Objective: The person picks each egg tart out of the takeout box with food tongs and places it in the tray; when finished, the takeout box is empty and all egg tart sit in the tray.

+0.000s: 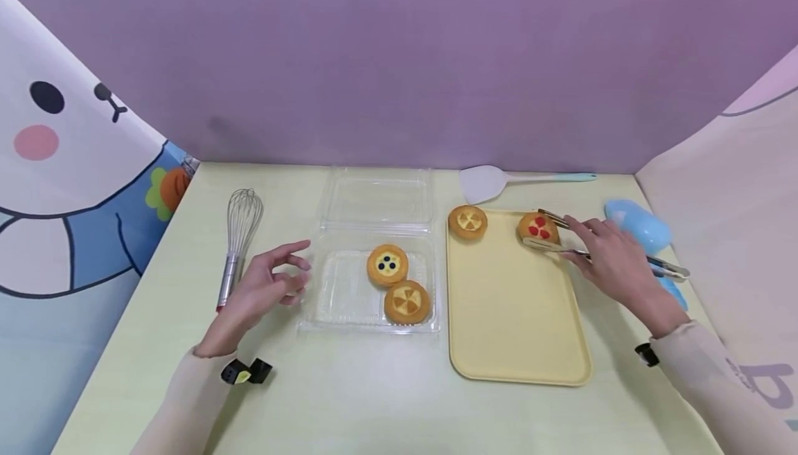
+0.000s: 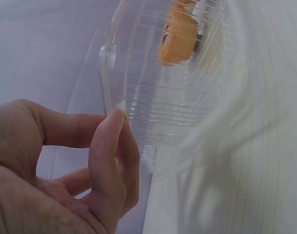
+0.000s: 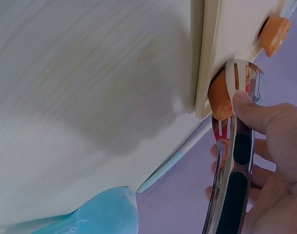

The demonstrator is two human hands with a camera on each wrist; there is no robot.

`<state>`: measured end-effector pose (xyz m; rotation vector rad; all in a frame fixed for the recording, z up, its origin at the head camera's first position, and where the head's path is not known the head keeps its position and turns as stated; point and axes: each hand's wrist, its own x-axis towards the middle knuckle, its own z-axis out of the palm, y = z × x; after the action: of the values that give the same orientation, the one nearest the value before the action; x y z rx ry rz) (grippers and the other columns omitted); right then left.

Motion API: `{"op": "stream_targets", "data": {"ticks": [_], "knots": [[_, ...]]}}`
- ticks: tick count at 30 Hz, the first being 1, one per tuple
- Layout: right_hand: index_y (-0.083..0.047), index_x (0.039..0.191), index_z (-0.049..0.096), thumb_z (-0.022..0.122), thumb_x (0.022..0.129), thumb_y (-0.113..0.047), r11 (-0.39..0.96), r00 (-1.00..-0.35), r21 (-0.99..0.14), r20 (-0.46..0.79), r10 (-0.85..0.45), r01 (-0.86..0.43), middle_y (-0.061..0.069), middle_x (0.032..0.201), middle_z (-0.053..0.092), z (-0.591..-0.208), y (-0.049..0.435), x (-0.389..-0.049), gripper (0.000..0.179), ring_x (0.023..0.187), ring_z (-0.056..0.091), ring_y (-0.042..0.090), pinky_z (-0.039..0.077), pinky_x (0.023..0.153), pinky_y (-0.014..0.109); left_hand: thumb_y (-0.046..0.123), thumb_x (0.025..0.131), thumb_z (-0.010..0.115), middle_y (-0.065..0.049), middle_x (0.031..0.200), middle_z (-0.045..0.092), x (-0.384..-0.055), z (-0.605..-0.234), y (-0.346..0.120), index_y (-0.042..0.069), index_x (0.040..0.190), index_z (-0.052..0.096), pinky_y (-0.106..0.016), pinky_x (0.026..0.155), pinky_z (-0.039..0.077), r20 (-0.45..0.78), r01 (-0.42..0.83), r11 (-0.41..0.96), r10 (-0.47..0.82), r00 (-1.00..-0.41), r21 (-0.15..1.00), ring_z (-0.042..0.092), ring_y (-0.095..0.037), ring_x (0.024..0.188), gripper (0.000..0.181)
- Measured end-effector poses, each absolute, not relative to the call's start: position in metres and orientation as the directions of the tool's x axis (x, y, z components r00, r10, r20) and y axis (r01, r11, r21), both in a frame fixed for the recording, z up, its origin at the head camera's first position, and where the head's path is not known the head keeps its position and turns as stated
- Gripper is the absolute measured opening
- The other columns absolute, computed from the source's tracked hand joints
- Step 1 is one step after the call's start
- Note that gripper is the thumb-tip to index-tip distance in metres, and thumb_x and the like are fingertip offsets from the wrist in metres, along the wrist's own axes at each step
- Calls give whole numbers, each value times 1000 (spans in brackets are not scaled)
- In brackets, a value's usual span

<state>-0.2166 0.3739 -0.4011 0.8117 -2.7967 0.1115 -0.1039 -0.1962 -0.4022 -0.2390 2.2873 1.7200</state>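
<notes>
My right hand (image 1: 614,261) grips metal serving tongs (image 3: 236,131), thumb on one arm and fingers round the other. The slotted tong ends stand either side of a red-topped tart (image 1: 539,228) at the far right corner of the beige tray (image 1: 514,316). Another tart (image 1: 468,222), with a pale patterned top, sits at the tray's far left corner. My left hand (image 1: 274,278) hovers with loosely bent fingers beside the left rim of an opened clear plastic box (image 1: 343,289). Inside that box lie a blueberry-topped tart (image 1: 387,265) and a pale-patterned tart (image 1: 407,302).
A wire whisk (image 1: 240,233) lies left of the box, close to my left forearm. Behind the tray is a spatula (image 1: 530,178) with a white blade. Light-blue objects (image 1: 639,225) sit at the right, partly under my right arm. The box lid (image 1: 377,197) leans back toward the purple wall.
</notes>
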Motion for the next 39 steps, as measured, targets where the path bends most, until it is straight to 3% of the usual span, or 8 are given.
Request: {"op": "stream_targets", "data": {"ticks": [20, 32, 39], "knots": [[-2, 145, 56, 90, 80, -25, 847, -825, -37, 250, -506, -531, 26, 112, 68, -397, 380, -217, 77, 98, 62, 46, 50, 68, 61, -7, 95, 59, -23, 126, 55, -106, -404, -196, 8, 160, 40, -21, 61, 58, -320, -299, 274, 35, -947, 914, 64, -10, 74, 69], [-4, 148, 55, 90, 78, -21, 819, -786, -21, 294, -543, -574, 22, 112, 69, -383, 375, -208, 80, 96, 62, 43, 47, 64, 58, -7, 95, 59, -25, 129, 55, -106, -401, -195, 7, 160, 39, -22, 62, 59, -329, -309, 266, 32, -944, 913, 64, -10, 74, 70], [-4, 147, 57, 91, 78, -18, 782, -743, -3, 316, -590, -623, 20, 111, 71, -374, 355, -205, 78, 97, 64, 41, 51, 67, 55, -5, 96, 61, -24, 129, 55, -106, -402, -196, 9, 160, 40, -23, 62, 60, -335, -315, 276, 25, -942, 908, 65, -12, 76, 69]]}}
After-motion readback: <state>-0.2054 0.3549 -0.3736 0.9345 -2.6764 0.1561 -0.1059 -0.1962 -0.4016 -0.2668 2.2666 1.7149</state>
